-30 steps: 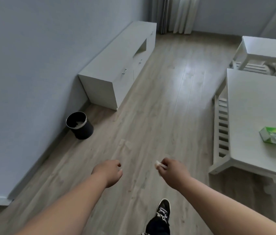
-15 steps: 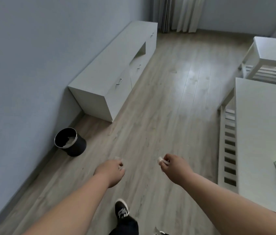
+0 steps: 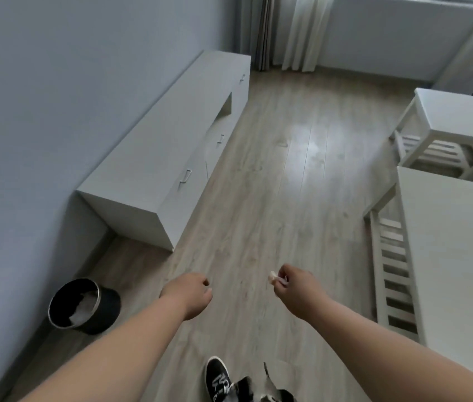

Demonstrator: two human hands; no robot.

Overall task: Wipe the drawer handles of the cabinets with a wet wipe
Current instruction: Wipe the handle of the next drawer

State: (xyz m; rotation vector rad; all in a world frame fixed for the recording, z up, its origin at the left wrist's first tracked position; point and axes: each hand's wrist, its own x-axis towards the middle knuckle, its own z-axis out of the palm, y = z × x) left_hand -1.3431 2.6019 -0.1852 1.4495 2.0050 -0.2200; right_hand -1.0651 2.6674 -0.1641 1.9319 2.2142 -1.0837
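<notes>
Risk: the wet wipe (image 3: 273,277) is pinched by only a small bit — a loose hold could let it drop onto the floor (image 3: 273,175) and pick up dust before any handle is touched.
Risk, second: the wipe looks bunched small; unless it is opened out it may slide over a handle rather than wrap it, leaving the underside unwiped.
Risk, third: the black bin (image 3: 84,306) stands near the cabinet's end and the shoe (image 3: 217,377) is mid-floor; a careless step toward the cabinet could knock it.
Right hand (image 3: 294,290): fingers closed together around the wipe, only a pale tip showing past the fingertips.
Left hand (image 3: 189,294): curled into a loose fist, holding nothing that I can see.
Wet wipe, look: a small whitish wad, slightly blurred, too crumpled to judge how damp.
Cabinet (image 3: 168,158): long, low and white, set against the left wall, well apart from both hands.
Handles: thin pale bars on the drawer fronts — nearest handle (image 3: 185,176), middle handle (image 3: 221,139), far handle (image 3: 242,78); all untouched.
Progress, my judgement: the approach is under way, no wiping begun.
Beside: a white table (image 3: 450,256) stands to the right.
</notes>
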